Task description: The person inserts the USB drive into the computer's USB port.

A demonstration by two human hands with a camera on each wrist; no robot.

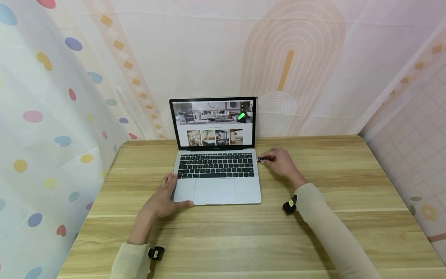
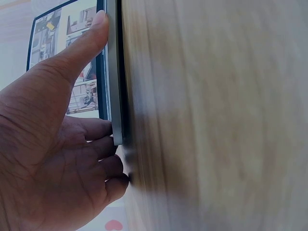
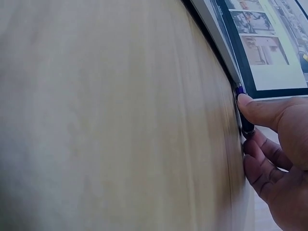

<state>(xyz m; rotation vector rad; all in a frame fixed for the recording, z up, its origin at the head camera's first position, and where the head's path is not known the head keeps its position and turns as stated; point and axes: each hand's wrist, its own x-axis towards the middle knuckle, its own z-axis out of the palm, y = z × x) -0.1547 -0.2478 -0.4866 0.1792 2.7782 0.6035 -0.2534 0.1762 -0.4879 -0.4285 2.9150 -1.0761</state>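
A silver laptop (image 1: 215,190) lies opened on the wooden table, its screen lit with pictures of furnished rooms. My left hand (image 1: 163,197) holds its front left corner, the thumb along the front edge and the fingers against the left side. In the left wrist view those fingers (image 2: 111,168) curl beside the laptop's edge. At the right side of the laptop, my right hand (image 1: 280,162) pinches a small dark purple USB stick (image 1: 261,159) between thumb and fingers. The stick's front end meets the laptop's side in the right wrist view; whether it sits inside a port I cannot tell.
The wooden table (image 1: 223,240) extends around the laptop on both sides and in front. Behind it hangs a patterned cloth (image 1: 202,58), and a dotted cloth (image 1: 52,155) hangs along the left. A small black device (image 1: 289,206) is strapped at the right wrist.
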